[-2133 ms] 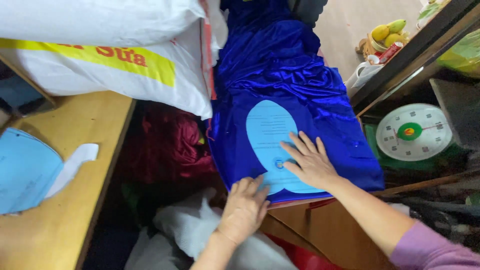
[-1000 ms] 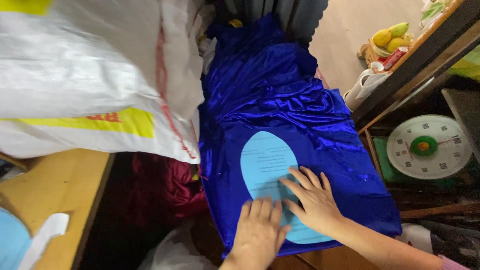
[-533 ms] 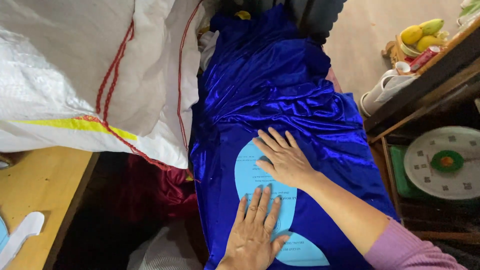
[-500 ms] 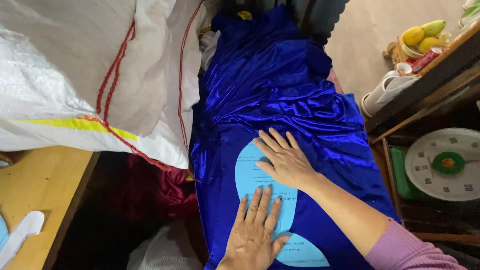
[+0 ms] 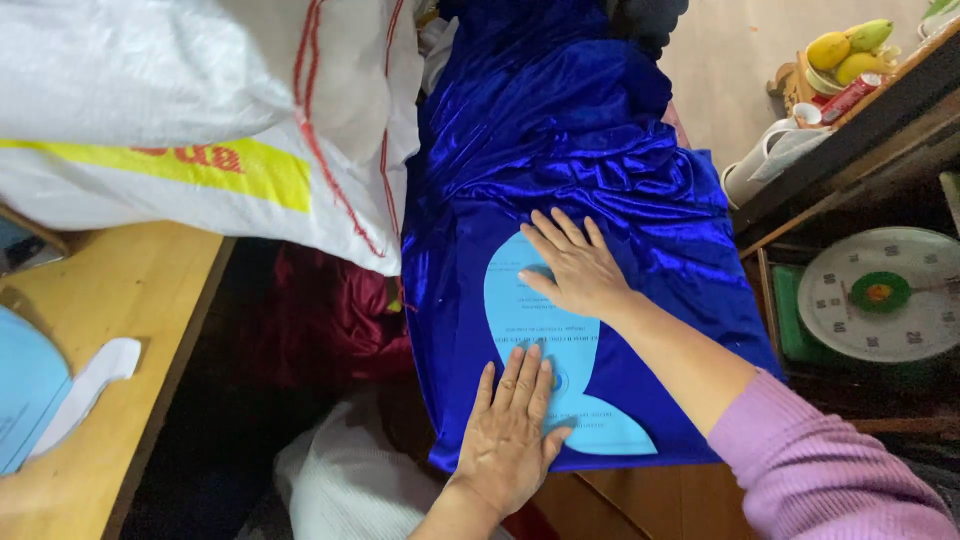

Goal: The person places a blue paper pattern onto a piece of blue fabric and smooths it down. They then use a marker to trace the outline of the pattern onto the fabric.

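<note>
Parts of the light blue paper pattern [image 5: 535, 325] are covered: the right hand [image 5: 572, 265] hides its upper right edge and the left hand [image 5: 510, 430] hides its lower left edge, so the full outline cannot be traced, and the small print on it is too fine to make out. The far end of the royal blue satin fabric [image 5: 570, 130] runs out of the top of the view in rumpled folds, and the white woven sack [image 5: 200, 110] overlaps its left border. The pattern is a flat, matte cut-out, rounded and wide at its upper end, narrowing toward the middle, then flaring out to a pointed tip at the lower right. It lies on the smoothed near part of the shiny fabric, close to the fabric's near hem. Its long axis runs from the near hem away from the person, tilted slightly, with the rounded end farthest away. Both hands lie palm down with fingers stretched out and slightly spread, pressing flat, gripping nothing. To the right a round dial scale [image 5: 880, 295] sits low, and to the left a wooden table [image 5: 130, 300] carries another blue paper piece [image 5: 25, 395].
</note>
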